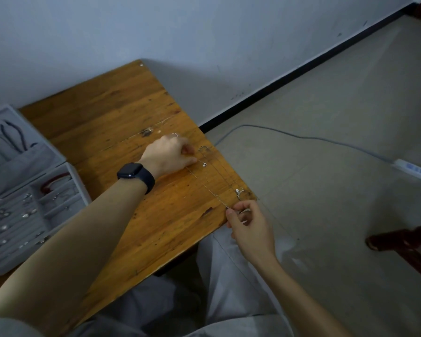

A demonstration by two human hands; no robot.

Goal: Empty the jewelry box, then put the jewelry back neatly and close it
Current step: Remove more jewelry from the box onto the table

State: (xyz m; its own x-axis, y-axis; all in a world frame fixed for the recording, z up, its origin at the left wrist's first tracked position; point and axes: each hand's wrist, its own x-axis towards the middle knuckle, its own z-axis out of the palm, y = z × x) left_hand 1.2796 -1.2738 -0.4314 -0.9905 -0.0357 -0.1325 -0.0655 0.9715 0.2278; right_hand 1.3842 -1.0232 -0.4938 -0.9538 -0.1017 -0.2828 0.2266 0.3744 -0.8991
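though faint, necklace (215, 195) in right hand (250, 227)

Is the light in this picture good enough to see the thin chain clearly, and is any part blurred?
Head view: the light is dim and flat, without glare. The thin chain, pinched between the left hand and the right hand, shows only faintly against the table. The jewelry box at the left edge is soft, its small pieces smeared.

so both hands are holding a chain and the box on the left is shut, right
No: the head view shows the box open, with jewelry inside. The left hand and right hand do pinch a chain.
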